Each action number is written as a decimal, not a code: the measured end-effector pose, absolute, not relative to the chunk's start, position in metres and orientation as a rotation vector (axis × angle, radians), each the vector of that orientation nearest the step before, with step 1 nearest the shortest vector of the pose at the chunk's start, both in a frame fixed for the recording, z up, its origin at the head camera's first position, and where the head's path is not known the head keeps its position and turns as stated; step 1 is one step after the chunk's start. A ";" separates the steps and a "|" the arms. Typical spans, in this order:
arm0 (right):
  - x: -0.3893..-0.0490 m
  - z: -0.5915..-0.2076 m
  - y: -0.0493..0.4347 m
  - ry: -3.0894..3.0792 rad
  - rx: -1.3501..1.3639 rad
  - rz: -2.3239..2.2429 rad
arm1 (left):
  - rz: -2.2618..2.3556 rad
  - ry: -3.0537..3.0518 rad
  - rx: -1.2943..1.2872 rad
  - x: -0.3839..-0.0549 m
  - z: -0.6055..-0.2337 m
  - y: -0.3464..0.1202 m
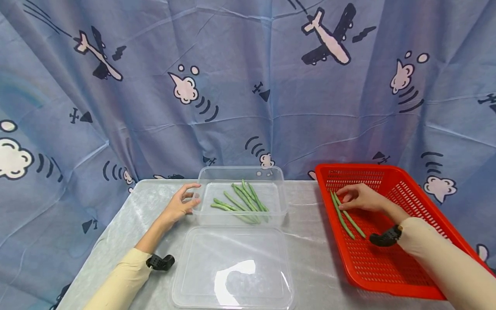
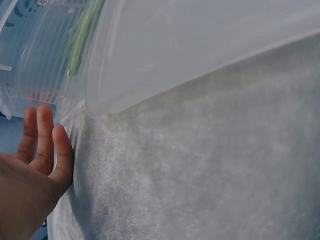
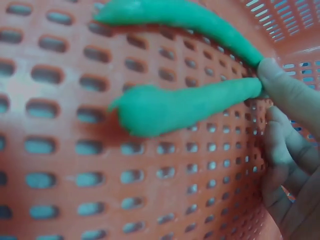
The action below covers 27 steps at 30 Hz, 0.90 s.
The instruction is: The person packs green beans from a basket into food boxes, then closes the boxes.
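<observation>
My right hand (image 1: 362, 198) reaches into a red perforated plastic basket (image 1: 342, 254) where two green beans lie side by side near its left wall. In the right wrist view, its thumb and forefinger pinch the far end of a green bean (image 3: 195, 102); the other green bean (image 3: 170, 14) curves away with its end at the thumb tip. A clear plastic container (image 1: 284, 193) holds several green beans (image 1: 248, 198). Beside its left wall is my left hand (image 1: 180, 204), fingers extended and loosely spread, fingertips right at the plastic.
A clear flat lid (image 1: 197, 262) lies on the pale-covered table (image 1: 310, 241) in front of the container. Behind the table hangs a blue curtain (image 1: 232, 142) printed with airplanes. The basket stands at the table's right side.
</observation>
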State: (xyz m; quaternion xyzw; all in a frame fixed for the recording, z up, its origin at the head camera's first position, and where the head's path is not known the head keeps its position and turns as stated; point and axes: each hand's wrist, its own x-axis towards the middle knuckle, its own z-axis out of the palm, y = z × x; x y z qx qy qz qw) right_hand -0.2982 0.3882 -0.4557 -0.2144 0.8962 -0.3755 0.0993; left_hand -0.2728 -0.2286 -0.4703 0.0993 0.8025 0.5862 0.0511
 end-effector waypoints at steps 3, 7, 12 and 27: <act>-0.299 -0.455 0.389 2.598 -0.602 -1.150 | 1.781 2.446 0.303 -0.273 -0.470 -0.229; -0.300 -0.454 0.387 2.503 -0.527 -1.230 | 1.779 2.439 0.305 -0.274 -0.470 -0.229; -0.298 -0.453 0.385 2.422 -0.466 -1.296 | 1.783 2.433 0.317 -0.272 -0.470 -0.229; -0.293 -0.450 0.386 2.350 -0.423 -1.361 | 1.807 2.407 0.330 -0.270 -0.466 -0.228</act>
